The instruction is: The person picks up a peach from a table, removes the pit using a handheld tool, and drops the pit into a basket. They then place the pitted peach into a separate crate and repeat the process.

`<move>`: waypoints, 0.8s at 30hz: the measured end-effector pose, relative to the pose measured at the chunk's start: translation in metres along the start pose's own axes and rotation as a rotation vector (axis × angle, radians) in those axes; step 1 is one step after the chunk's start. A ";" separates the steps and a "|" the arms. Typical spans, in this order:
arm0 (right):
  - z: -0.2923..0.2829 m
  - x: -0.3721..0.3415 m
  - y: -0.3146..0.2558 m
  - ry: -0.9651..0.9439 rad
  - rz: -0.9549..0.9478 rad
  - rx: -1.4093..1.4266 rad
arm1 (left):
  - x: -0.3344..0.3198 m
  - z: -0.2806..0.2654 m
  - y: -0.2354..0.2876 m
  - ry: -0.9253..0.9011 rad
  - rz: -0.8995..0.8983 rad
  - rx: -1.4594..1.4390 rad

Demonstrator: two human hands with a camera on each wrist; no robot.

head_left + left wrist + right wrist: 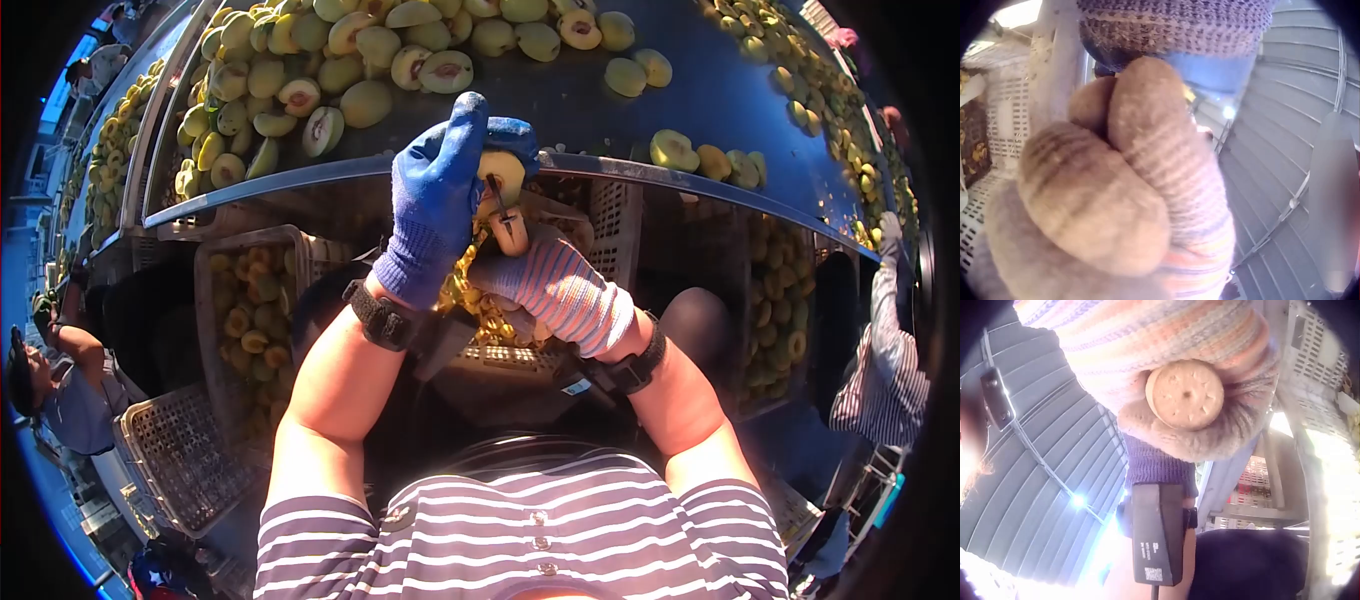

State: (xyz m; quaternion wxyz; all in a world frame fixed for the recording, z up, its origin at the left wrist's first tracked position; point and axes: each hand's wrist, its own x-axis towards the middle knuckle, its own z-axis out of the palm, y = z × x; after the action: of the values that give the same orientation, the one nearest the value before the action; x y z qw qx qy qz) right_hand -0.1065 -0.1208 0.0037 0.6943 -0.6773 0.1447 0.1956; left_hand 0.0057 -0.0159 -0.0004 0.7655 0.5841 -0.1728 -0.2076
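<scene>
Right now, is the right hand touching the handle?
Touching. The right wrist view shows the right hand wrapped round the handle, its gloved fingers against the handle's side.

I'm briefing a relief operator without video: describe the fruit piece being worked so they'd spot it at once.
Find the metal table heaped with cut fruit. At its near edge, the blue-gloved left hand holds one yellow fruit piece. Unlike those on the table, it is gripped, with the dark end of a tan-handled tool overlapping it.

A ridged grey roof [1285, 144] spreads above you, bright light falls on the metal table [720, 115] before you, a perforated crate [185, 455] stands at your left
</scene>
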 end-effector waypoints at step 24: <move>0.003 -0.012 -0.011 -0.241 0.041 0.385 | -0.006 0.000 0.023 -0.235 -0.143 -0.015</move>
State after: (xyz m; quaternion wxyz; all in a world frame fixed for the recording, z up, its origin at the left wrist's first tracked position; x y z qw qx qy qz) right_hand -0.1125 -0.1191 0.0193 0.8190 -0.5010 0.1090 0.2578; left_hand 0.0033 -0.0074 0.0217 0.7274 0.5609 -0.2175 -0.3300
